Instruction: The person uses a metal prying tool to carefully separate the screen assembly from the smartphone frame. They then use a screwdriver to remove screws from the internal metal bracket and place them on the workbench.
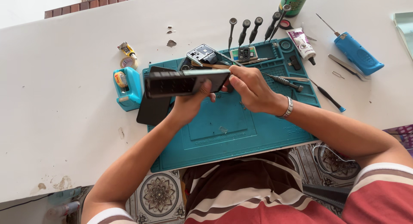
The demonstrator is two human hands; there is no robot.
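Head view. The left hand [189, 101] holds a dark phone [187, 82] edge-up above the teal mat [223, 129], its fingers clamped around the phone's underside. The right hand [251, 88] meets the phone's right end, fingers pinched together on a thin tool (too small to identify) near that corner. A second dark slab [154, 108] lies flat at the mat's left edge, beside a blue tape dispenser [127, 88]. Behind the hands sit an opened phone frame [204, 54] and a row of screwdrivers [254, 30] standing upright; a blue power tool [358, 54] and a glue tube [303, 43] lie on the white worktop [64, 120] to the right.

Risk, as judged from this pose: the phone is held in the air rather than rested on the mat, so a sideways slip of the pinched tool could gouge the edge, and a loosened grip would drop the phone onto the loose parts below.
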